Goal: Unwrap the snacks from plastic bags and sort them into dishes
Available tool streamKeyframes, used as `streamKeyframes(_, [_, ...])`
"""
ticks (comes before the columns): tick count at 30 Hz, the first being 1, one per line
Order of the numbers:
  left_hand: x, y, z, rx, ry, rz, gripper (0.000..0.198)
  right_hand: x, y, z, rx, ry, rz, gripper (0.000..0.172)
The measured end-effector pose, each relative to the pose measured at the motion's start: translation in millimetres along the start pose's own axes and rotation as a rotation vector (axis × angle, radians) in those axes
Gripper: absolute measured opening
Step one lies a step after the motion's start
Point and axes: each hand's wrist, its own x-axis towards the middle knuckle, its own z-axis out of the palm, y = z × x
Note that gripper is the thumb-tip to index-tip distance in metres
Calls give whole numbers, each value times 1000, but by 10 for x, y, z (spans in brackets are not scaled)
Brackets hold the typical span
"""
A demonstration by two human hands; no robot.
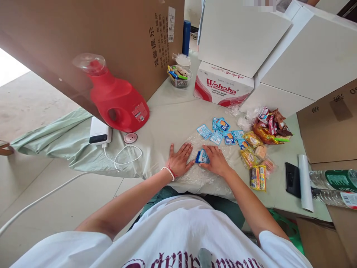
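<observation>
On the pale green cloth-covered counter [164,119]: small flat blue-and-white packet [203,156], lying at the right hand [216,160], whose grip is pinching its edges; left hand [180,161], resting spread on clear crinkled plastic film [202,181]. Packet likely handling light, slick; edges offering best hold.

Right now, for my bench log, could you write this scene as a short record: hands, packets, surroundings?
left hand: palm down, fingers spread on clear plastic film
right hand: thumb and fingers gripping a blue packet
loose packets: other blue packets, scattered beyond the right hand
left side: red jug, white power bank with cable plugged in
right side: yellow snack packs
back: Wahaha water carton
</observation>
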Motion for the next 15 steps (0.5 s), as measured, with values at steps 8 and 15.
streamKeyframes(8, [1,7,0,39,6,-3,68,5,-33,237,3,74,-52,59])
streamKeyframes(15, [2,0,6,12,2,-9,68,11,-8,149,-66,30,-196,40])
